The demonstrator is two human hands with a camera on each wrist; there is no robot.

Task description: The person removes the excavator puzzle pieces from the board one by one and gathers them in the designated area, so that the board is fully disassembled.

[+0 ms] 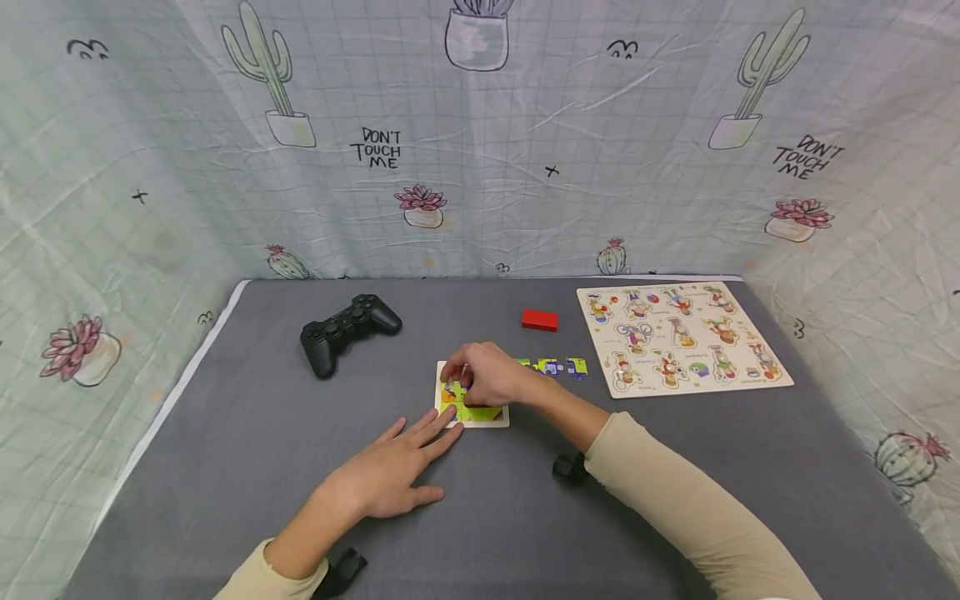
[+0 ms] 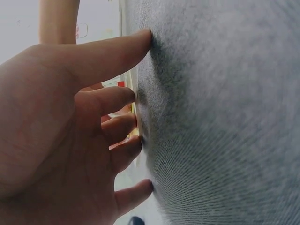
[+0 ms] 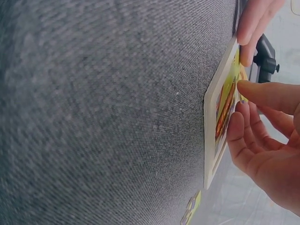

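A small puzzle board (image 1: 480,423) with a pale rim lies at the middle of the table, with yellow-green picture pieces in it. Spread flat at its lower left is my left hand (image 1: 393,467), fingertips on the rim and near corner, thumb on the cloth. My right hand (image 1: 487,375) bends over the board from the right, thumb and fingers pinching a small puzzle piece (image 3: 243,101) close over the picture. The fingers hide most of that piece. Right of the board, loose puzzle pieces (image 1: 576,367) lie in a row, partly behind the right hand.
A black game controller (image 1: 348,331) lies at the back left. Behind the loose pieces is a red block (image 1: 540,320). A large wooden board with animal figures (image 1: 682,333) occupies the back right. A patterned curtain (image 1: 480,167) closes off the table's far side.
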